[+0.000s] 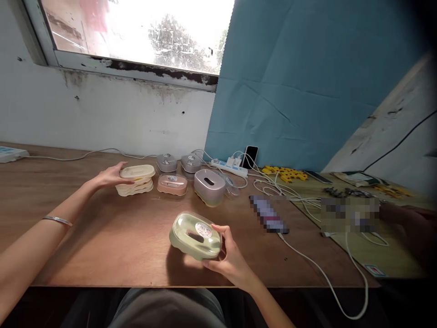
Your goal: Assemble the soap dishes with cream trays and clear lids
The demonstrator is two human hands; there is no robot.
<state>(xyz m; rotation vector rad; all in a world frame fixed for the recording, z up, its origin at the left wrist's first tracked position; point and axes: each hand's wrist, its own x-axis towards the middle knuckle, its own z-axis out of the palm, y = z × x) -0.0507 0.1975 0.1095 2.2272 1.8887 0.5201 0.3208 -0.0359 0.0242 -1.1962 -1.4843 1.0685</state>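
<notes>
Green plastic soap box (195, 236) sat gripped at its right end by the right hand (229, 260), fingers curled around it. It looked light, stiff and smooth-sided. The left hand (109, 176) rested fingers on the cream lid stack (135, 179).

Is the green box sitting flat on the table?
No, the right hand holds the green box tilted up above the table, casting a shadow underneath it.

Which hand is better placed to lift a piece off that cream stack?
Probably the left hand: it already rests on the cream stack, while the right hand is occupied holding the green box.
</notes>
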